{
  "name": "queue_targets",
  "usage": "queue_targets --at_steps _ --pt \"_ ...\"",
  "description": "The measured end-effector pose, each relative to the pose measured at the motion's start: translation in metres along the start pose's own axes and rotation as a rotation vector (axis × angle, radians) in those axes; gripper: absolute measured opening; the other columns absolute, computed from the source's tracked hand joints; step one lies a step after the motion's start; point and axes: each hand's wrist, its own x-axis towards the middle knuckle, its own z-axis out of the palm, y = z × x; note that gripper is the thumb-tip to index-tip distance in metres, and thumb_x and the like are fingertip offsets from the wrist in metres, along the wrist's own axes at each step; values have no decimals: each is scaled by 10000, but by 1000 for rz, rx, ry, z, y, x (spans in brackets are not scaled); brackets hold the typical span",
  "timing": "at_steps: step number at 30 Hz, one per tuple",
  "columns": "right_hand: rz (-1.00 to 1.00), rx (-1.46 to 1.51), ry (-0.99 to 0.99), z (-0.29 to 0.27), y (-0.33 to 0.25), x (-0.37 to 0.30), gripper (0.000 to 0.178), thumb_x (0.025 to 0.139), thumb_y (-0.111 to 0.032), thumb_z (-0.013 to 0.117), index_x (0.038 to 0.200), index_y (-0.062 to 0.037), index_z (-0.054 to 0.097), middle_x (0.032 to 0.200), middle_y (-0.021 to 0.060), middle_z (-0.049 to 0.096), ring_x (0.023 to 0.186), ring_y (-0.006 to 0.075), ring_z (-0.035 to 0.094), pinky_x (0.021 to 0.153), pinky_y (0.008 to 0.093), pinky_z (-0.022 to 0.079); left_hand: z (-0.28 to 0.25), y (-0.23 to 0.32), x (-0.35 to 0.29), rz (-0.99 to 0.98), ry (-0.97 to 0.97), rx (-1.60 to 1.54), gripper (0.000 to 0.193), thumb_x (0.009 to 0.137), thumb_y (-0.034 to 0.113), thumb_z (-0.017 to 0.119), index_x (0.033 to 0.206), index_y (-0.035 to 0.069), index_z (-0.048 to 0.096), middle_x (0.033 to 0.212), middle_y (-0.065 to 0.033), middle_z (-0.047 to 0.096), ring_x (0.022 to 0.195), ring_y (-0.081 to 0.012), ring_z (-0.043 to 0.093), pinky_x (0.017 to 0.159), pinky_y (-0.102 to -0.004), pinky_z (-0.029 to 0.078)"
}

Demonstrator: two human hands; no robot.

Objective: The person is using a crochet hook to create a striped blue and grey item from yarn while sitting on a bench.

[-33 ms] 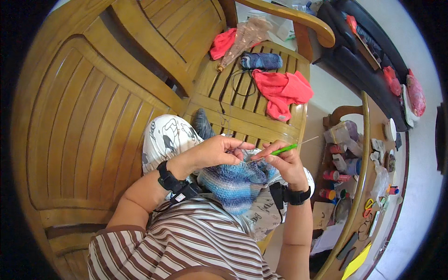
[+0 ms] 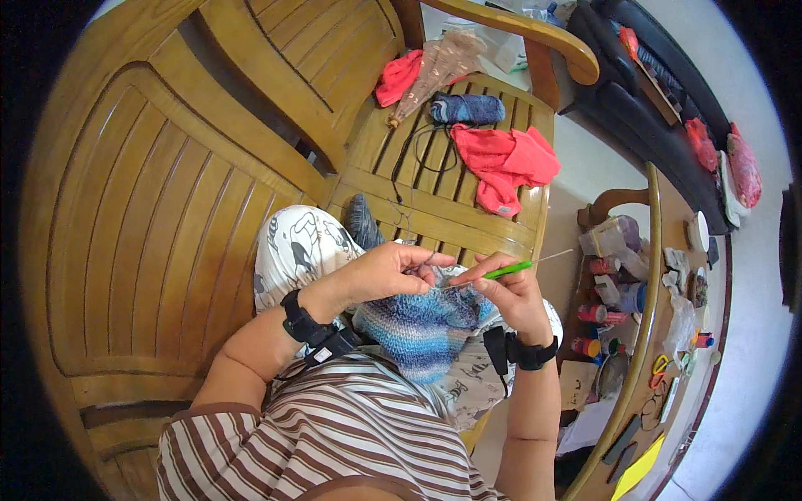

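A blue, white and grey crocheted piece lies over my lap. My left hand pinches its upper edge between thumb and fingers, with a dark strand of yarn at the index finger. Held in my right hand is a crochet hook with a green grip. One metal end points into the edge beside my left fingertips; the other sticks out to the upper right. My two hands almost meet, and the exact stitch is too small to make out.
On the slatted wooden bench lie a blue yarn skein, coral cloth, a folded umbrella and a black cord. To the right, a wooden table carries orange-handled scissors, glasses and small items, with jars on a shelf below.
The free end of the crochet hook has dipped very slightly. My hands and the crocheted piece stay in the same place.
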Motion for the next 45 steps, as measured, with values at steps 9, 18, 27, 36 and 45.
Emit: queue_targets --at_steps 9,18,27,36,45 --pt "-256 -591 161 26 -6 -14 103 796 -66 595 889 -91 632 868 39 647 823 202 617 961 478 350 6 2 -5 19 131 130 482 787 22 574 1259 39 474 836 40 554 752 -24 477 695 -173 398" --pt "-661 -715 251 40 23 -16 309 605 91 609 863 -62 538 951 109 615 821 286 600 686 361 500 10 -5 -7 106 205 202 513 782 21 581 1278 45 450 821 39 569 751 -17 477 693 -170 402" --pt "-835 -1027 385 42 49 -12 343 584 -31 677 913 -85 597 932 85 596 774 242 564 613 317 493 18 -17 -1 -6 90 -540 530 779 1 584 1286 18 428 950 -28 567 871 -67 513 810 -187 400" --pt "-635 -438 442 36 29 -20 141 729 1 634 849 -59 594 944 108 613 910 275 575 793 358 446 3 -13 2 -42 1 -328 481 751 33 603 1217 -7 492 949 -26 577 891 -97 514 834 -225 398" --pt "-156 425 346 31 39 -17 74 831 -62 575 881 -10 587 941 131 593 886 197 575 807 323 439 7 -24 5 -11 -48 -399 131 712 10 605 811 54 531 839 -1 541 810 -78 500 744 -198 384"
